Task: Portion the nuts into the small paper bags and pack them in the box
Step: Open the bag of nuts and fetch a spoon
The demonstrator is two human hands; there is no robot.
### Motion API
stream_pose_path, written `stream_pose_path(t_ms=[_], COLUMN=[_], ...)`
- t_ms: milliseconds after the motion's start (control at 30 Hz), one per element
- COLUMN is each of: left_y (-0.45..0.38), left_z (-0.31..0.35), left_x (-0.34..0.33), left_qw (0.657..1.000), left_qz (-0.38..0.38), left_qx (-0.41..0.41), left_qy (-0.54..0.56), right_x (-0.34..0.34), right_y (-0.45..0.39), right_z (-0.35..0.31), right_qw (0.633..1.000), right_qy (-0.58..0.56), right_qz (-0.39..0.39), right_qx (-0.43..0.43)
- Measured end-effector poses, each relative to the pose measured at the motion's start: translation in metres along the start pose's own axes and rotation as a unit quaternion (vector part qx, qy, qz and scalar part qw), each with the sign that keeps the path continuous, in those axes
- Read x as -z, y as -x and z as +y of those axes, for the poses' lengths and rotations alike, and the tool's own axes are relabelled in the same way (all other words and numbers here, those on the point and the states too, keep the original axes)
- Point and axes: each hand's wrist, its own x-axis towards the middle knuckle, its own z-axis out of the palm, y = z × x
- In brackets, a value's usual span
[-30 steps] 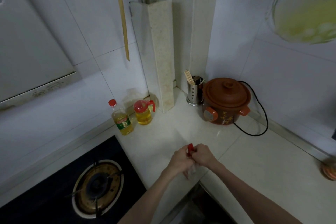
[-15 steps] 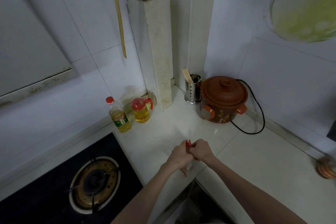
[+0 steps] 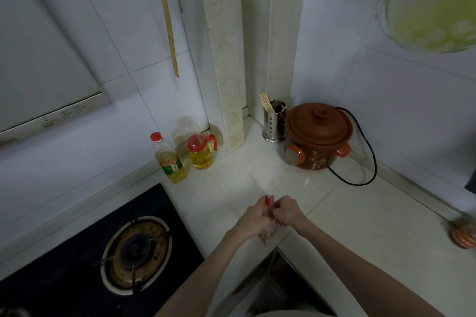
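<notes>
- A small red-topped packet (image 3: 269, 200) is held between two hands above the front edge of the corner table (image 3: 231, 188); only its red tip shows clearly, and the pale, blurred material hanging below the fingers cannot be made out.
- The left hand (image 3: 253, 219) grips the packet from the left, fingers curled around it; the fingertips pointing down are smeared by blur.
- The right hand (image 3: 289, 212) pinches the same packet from the right, knuckles toward the camera, so how the thumb lies is hidden.
- Both forearms enter from the bottom of the frame and are cut off there.
- Left of the hands, a black gas stove (image 3: 77, 265) with one round burner (image 3: 136, 253) is set into the table; its lower left corner runs out of view.
- Against the back wall stand an oil bottle (image 3: 170, 159) with a red cap and, just beside it, a red-lidded oil jug (image 3: 201, 152).
- In the corner, a perforated steel holder (image 3: 273, 121) with chopsticks touches or nearly touches a brown clay slow cooker (image 3: 318, 136), whose black cord (image 3: 365, 152) loops to the right.
- At the far right edge, a round reddish object (image 3: 463, 235) is too blurred to identify.
- No bags, nuts or box can be picked out with certainty.
</notes>
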Motion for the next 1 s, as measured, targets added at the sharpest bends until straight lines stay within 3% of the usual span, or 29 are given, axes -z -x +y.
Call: stream_pose_path(t_ms=[533, 800, 1000], left_y=[0.000, -0.002, -0.001], left_z=[-0.001, -0.003, -0.021], left_x=[0.004, 0.016, 0.014], left_qw=[0.999, 0.995, 0.992], left_qz=[0.005, -0.002, 0.049], left_qx=[0.020, 0.046, 0.075], left_qy=[0.031, 0.083, 0.093], right_x=[0.014, 0.017, 0.012], right_y=[0.010, 0.007, 0.006], right_z=[0.001, -0.002, 0.013], right_qw=[0.998, 0.999, 0.998], right_qy=[-0.002, 0.010, 0.044], right_qz=[-0.061, -0.048, -0.038], right_qx=[0.036, 0.024, -0.007])
